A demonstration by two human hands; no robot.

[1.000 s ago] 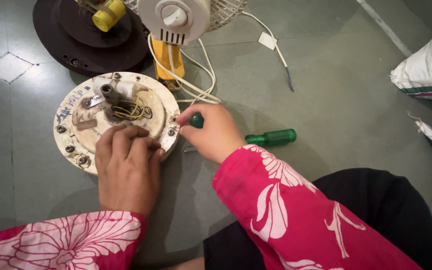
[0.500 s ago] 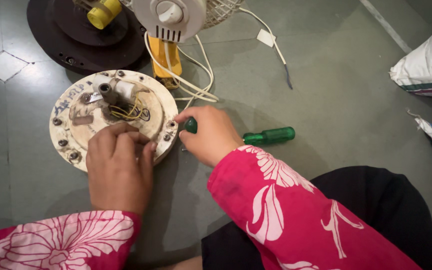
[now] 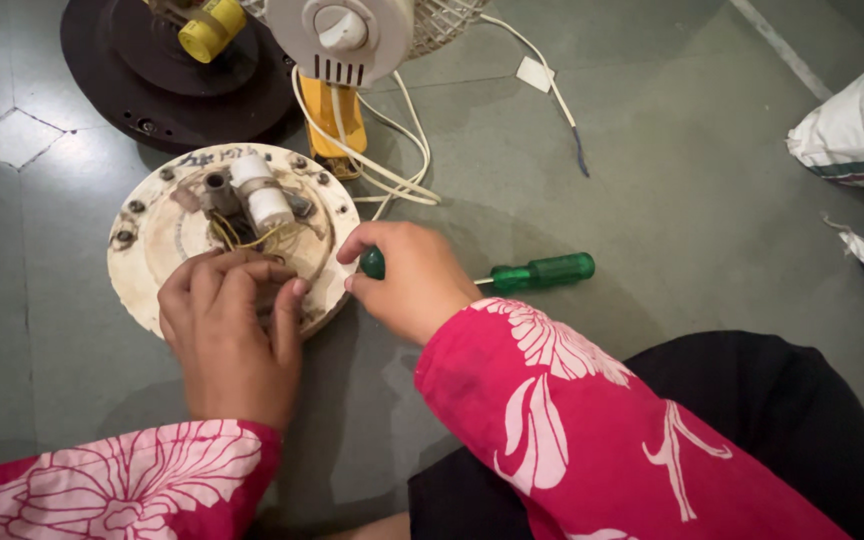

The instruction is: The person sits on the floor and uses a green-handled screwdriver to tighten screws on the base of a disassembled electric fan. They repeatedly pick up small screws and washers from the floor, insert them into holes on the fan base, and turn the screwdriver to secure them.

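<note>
A round cream-coloured fan base plate [image 3: 162, 240] lies on the grey floor with a white cylinder, wires and screws on top. My left hand [image 3: 232, 330] rests on its near edge, fingers curled over the wiring. My right hand [image 3: 412, 280] is closed around a green-handled screwdriver [image 3: 373, 263], whose handle end pokes out beside the plate's right rim; its shaft is hidden. A second green-handled screwdriver [image 3: 542, 272] lies on the floor just right of my right hand.
A black round fan base [image 3: 162, 80] with a yellow part [image 3: 212, 28] sits at the top left. A white motor housing [image 3: 342, 35] with white cables [image 3: 402, 170] and an orange piece [image 3: 337, 120] stands behind the plate. White sacks [image 3: 862, 120] lie at the right.
The view has shifted slightly. My left hand has slid a little lower on the plate; my right hand keeps its hold on the screwdriver beside the rim.
</note>
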